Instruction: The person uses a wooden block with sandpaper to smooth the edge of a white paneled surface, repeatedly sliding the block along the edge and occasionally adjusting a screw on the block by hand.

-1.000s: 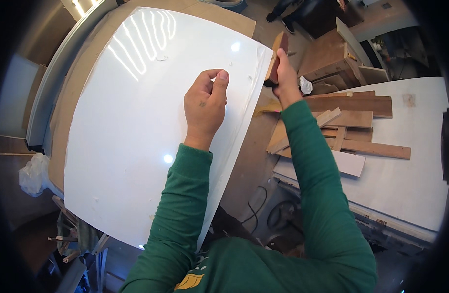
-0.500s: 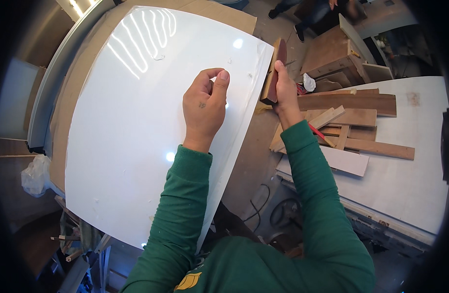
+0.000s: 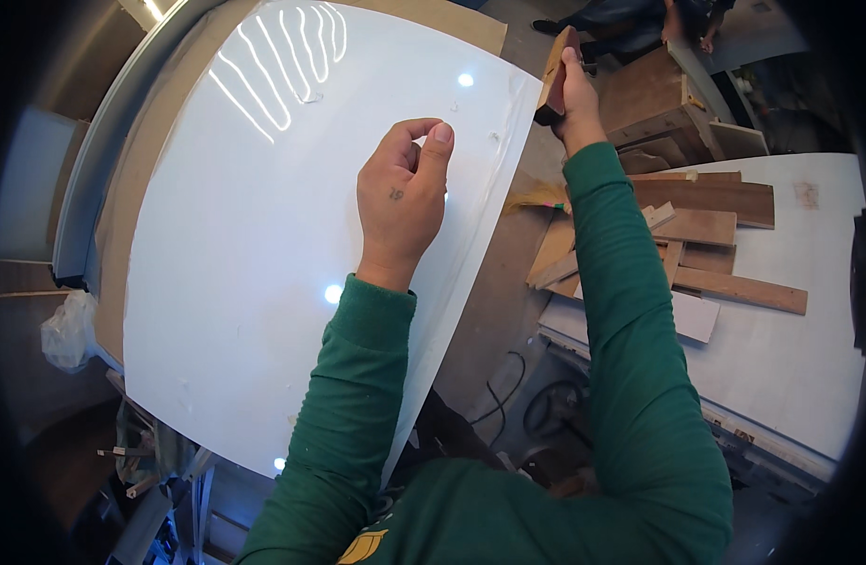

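Observation:
A large glossy white panel (image 3: 254, 254) lies before me, with ceiling lights mirrored in it. My left hand (image 3: 398, 202) is over its right half, fingers curled in and thumb against the forefinger; whatever it may hold is hidden. At the panel's far right edge, my right hand (image 3: 582, 102) grips a wooden sanding block (image 3: 556, 79) with a reddish-brown face. The block stands on its side along that edge; I cannot tell whether it touches it. Small flakes or marks dot the panel's surface.
Brown sheeting (image 3: 122, 226) sticks out beneath the panel. On the right, several wood strips (image 3: 706, 226) lie on a white-topped table (image 3: 800, 367). A straw-coloured brush (image 3: 536, 199) is between the two. Farther back are a wooden cabinet (image 3: 654, 99) and another person's legs (image 3: 621, 21).
My right hand has pushed the sanding block away from me and slightly right, along the panel's edge. The left hand keeps its curled shape almost in place. The other person's legs have shifted.

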The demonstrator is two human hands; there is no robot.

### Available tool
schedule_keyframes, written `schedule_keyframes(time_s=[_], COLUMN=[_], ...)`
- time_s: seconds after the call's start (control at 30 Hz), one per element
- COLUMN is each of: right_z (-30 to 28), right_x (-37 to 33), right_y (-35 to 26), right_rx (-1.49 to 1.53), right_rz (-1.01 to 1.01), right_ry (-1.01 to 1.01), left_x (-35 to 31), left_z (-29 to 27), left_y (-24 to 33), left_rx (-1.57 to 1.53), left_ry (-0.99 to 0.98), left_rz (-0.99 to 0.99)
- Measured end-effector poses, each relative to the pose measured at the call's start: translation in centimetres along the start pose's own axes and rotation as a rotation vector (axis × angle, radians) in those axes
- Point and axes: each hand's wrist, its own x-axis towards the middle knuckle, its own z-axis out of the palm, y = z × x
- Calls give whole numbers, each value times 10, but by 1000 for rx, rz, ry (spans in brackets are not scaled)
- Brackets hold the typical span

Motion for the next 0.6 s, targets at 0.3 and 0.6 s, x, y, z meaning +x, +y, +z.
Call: schedule_keyframes(time_s=[0.3, 0.6], right_z=[-11, -10], right_x=[-26, -53], right_y=[25, 41], right_rx=[-23, 75], right_rz=[-86, -110], right_ry=[-29, -128], left_x=[-2, -3], left_z=[3, 5], left_y=[-1, -6], left_rx=[19, 64], left_ry=[-6, 11], left_rz=[-34, -28])
